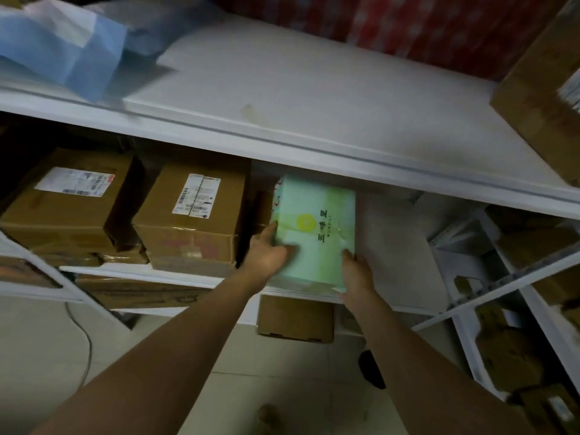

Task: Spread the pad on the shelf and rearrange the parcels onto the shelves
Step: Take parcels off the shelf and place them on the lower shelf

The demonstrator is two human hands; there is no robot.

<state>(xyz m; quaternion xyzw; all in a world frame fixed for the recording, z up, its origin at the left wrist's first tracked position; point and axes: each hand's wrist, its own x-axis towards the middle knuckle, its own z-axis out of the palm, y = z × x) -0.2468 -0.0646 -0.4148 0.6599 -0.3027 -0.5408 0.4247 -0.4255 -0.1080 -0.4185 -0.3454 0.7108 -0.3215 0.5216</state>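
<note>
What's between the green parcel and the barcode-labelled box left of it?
Head view: only the left hand, gripping the green parcel, and a partly hidden brown box behind it.

Your parcel (314, 233) is pale green with a yellow circle (306, 222); the boxes (191, 233) are brown with white labels (196, 196), the shelf (314, 157) white, the sheet (62, 51) blue, the backdrop (455, 26) red with pale dots.

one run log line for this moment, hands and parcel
step: placing parcel | left hand: grips green parcel left edge | right hand: grips near right corner | parcel: on middle shelf, right of brown box
</note>
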